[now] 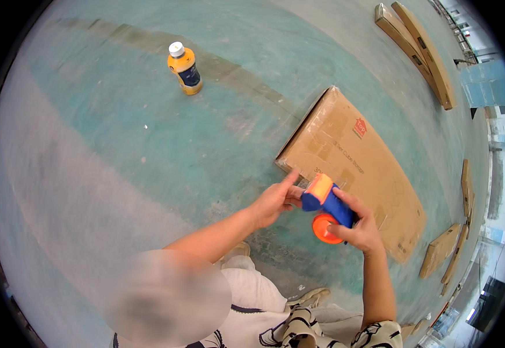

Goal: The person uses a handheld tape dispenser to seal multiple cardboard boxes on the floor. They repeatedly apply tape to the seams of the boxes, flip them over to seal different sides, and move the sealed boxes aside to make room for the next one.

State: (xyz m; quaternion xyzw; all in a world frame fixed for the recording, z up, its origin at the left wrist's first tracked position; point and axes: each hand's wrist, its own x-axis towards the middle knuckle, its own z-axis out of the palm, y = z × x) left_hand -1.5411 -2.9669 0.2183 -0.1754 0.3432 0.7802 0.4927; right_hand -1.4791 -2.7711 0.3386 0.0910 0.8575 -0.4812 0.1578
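My right hand point(357, 229) grips a blue and orange tape dispenser point(324, 204) with an orange roll hub at its lower end. My left hand point(275, 200) touches the dispenser's upper end with its fingertips, the index finger stretched out. Both hands hover over the near corner of a flat brown cardboard box point(357, 162) that lies on the floor. Whether tape is being pulled out I cannot tell.
An orange bottle with a white cap and dark label point(185, 68) stands on the green concrete floor far to the left. Folded cardboard pieces point(418, 49) lie at the upper right, more point(447, 249) at the right edge. My shoes point(307, 297) show below.
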